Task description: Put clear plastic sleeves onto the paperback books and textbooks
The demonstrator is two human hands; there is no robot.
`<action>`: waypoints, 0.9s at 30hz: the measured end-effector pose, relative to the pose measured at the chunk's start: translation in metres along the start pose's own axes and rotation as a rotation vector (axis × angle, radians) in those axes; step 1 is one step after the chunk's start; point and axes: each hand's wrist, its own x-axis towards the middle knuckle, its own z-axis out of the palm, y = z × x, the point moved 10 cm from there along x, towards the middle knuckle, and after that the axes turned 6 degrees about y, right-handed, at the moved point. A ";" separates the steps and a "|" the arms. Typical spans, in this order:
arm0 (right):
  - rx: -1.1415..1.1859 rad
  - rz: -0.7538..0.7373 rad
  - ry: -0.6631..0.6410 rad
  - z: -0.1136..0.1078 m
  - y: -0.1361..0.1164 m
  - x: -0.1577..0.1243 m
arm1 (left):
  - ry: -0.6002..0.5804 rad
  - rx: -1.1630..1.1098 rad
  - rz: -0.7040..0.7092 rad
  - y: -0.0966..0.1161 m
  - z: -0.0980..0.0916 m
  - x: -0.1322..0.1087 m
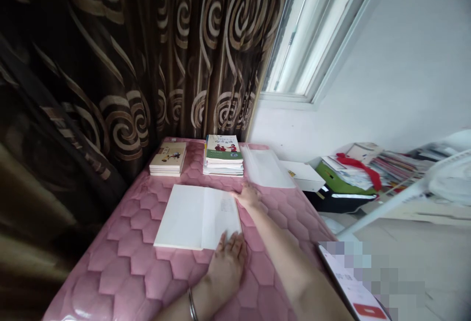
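An open book [184, 217] with mostly blank white pages lies flat on the pink quilted cover. Its right page carries a small block of faint print. My left hand [227, 259], with a silver bangle at the wrist, rests fingers flat on the lower right corner of that page. At the upper right corner, my right hand [248, 196] touches the book's edge, its fingers apart. Behind the book stand a short stack of tan books [168, 156] on the left and a taller stack with a green-and-white cover [223, 149] in the middle.
Clear plastic sheets [267, 168] lie right of the taller stack, beside a white box [303, 176]. A phone [355, 286] is at the lower right. Patterned brown curtains [184, 56] hang behind. Papers and a red cloth [362, 169] are piled beyond the bed's right side.
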 end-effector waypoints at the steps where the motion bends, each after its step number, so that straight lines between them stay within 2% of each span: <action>1: -0.004 0.003 0.009 -0.001 -0.002 -0.003 | -0.003 -0.013 -0.005 0.002 -0.002 -0.001; 7: 0.012 -0.040 0.009 -0.003 -0.015 -0.037 | -0.050 -0.082 -0.035 0.001 -0.015 0.005; 11: 0.059 -0.029 -0.044 -0.002 -0.002 -0.065 | -0.079 -0.104 -0.049 -0.001 -0.017 0.007; 14: 0.166 0.012 -0.100 0.001 0.012 -0.081 | -0.041 -0.161 -0.074 -0.004 -0.020 0.008; 19: 0.332 0.049 -0.177 0.008 0.015 -0.090 | -0.016 -0.293 -0.184 -0.013 -0.025 0.010; 21: 0.374 0.030 -0.191 0.009 0.012 -0.089 | 0.012 -0.346 -0.224 -0.022 -0.035 0.012; 23: 0.426 0.014 -0.206 0.010 0.009 -0.089 | 0.118 -0.341 -0.307 -0.049 -0.057 0.009; 24: 0.453 0.012 -0.208 0.011 0.009 -0.089 | 0.199 -0.303 -0.402 -0.073 -0.072 0.004; 26: 0.514 0.017 -0.202 0.011 0.011 -0.090 | 0.348 -0.180 -0.690 -0.135 -0.098 -0.022; 27: 0.547 0.020 -0.196 0.011 0.012 -0.091 | 0.361 -0.118 -0.846 -0.167 -0.105 -0.040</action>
